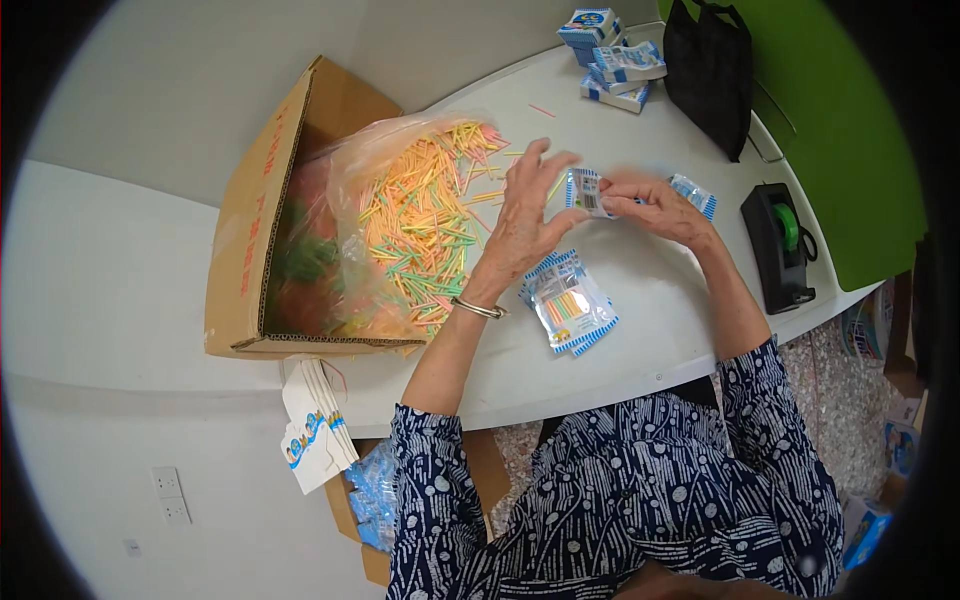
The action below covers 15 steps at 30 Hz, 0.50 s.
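My right hand [655,208] pinches a small blue-and-white plastic packet [584,192] between thumb and fingers, above the white table. To the left of that packet is my left hand [530,212], fingers spread and holding nothing, its thumb close to the packet's lower edge. Beneath my hands lie a few stacked packets [568,303], and pastel sticks show through the top one's clear window. Another packet [694,195] lies beyond my right hand, partly hidden. A heap of thin pastel sticks [425,215] spills from a clear plastic bag beside my left hand.
The bag lies in a tipped cardboard box [258,215] at the left. Small blue-and-white boxes [612,62] are piled at the back, near a black bag [708,80]. A black tape dispenser [778,245] stands at right. Flat white cartons [318,425] hang at the table's left edge.
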Each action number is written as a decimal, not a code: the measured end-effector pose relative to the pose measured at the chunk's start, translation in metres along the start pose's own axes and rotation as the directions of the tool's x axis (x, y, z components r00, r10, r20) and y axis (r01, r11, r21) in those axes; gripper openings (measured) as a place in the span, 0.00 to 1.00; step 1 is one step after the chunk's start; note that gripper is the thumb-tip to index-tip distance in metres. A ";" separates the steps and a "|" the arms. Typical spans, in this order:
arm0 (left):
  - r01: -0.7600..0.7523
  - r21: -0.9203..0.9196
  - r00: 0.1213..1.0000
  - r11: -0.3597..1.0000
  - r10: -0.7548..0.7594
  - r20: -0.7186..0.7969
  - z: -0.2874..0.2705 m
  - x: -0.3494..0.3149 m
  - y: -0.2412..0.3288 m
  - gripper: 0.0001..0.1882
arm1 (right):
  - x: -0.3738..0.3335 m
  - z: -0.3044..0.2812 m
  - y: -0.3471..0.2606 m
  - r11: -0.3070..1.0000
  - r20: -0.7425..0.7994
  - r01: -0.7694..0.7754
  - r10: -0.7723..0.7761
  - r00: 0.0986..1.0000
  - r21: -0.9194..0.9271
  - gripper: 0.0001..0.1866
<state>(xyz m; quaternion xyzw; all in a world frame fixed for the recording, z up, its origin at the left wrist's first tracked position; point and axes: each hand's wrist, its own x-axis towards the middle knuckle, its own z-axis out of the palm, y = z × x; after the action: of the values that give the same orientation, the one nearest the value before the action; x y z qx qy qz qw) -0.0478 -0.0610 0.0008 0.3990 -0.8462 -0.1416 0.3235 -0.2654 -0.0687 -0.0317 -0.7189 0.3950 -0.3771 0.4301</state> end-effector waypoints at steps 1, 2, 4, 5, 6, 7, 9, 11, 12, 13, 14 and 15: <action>0.008 0.003 1.000 1.000 -0.008 -0.004 -0.002 -0.001 0.001 0.30 | 0.000 -0.002 0.002 0.992 0.120 -0.024 0.010 0.993 0.121 0.11; -0.052 -0.011 0.998 0.999 0.053 0.031 -0.005 -0.002 0.002 0.26 | 0.000 -0.004 0.002 0.970 0.234 -0.063 0.007 0.972 0.236 0.11; -0.107 -0.026 0.992 0.994 0.109 0.064 -0.010 -0.005 0.005 0.22 | -0.002 -0.004 0.001 0.957 0.265 -0.089 0.014 0.964 0.277 0.13; -0.041 -0.074 0.992 0.996 0.050 0.114 -0.014 -0.006 0.008 0.19 | -0.003 -0.005 0.001 0.942 0.288 -0.116 0.021 0.957 0.314 0.15; 0.026 -0.120 0.986 0.992 -0.006 0.166 -0.016 -0.007 0.009 0.16 | -0.003 -0.007 0.005 0.942 0.289 -0.118 0.024 0.957 0.313 0.15; 0.026 -0.123 0.986 0.992 -0.005 0.167 -0.016 -0.008 0.007 0.16 | -0.003 -0.009 0.012 0.951 0.259 -0.146 0.074 0.963 0.271 0.15; 0.210 -0.261 0.970 0.942 -0.168 0.174 -0.015 -0.014 -0.002 0.12 | -0.002 -0.004 0.010 0.957 0.235 -0.172 0.116 0.965 0.234 0.15; 0.251 -0.376 0.968 0.892 -0.225 0.112 -0.006 -0.018 -0.010 0.10 | -0.002 0.007 0.004 0.913 0.193 -0.154 0.085 0.978 0.378 0.12; 0.275 -0.489 0.957 0.828 -0.285 0.057 -0.002 -0.019 -0.012 0.09 | 0.000 0.013 0.000 0.913 0.197 -0.153 0.083 0.977 0.378 0.12; 0.277 -0.487 0.956 0.828 -0.288 0.054 0.001 -0.021 -0.015 0.09 | 0.003 0.019 -0.003 0.899 0.175 -0.163 0.098 0.980 0.407 0.11; 0.295 -0.502 0.947 0.813 -0.319 0.039 0.004 -0.021 -0.014 0.09 | 0.003 0.021 -0.002 0.885 0.149 -0.174 0.120 0.982 0.433 0.11; 0.312 -0.516 0.936 0.798 -0.351 0.025 0.008 -0.020 -0.013 0.09 | 0.003 0.022 0.001 0.885 0.148 -0.176 0.123 0.981 0.431 0.11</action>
<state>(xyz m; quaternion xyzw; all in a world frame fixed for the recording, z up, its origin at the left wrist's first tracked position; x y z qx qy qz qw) -0.0358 -0.0537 -0.0201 0.4453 -0.6827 -0.4011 0.4180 -0.2445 -0.0649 -0.0401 -0.5905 0.3273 -0.3801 0.6322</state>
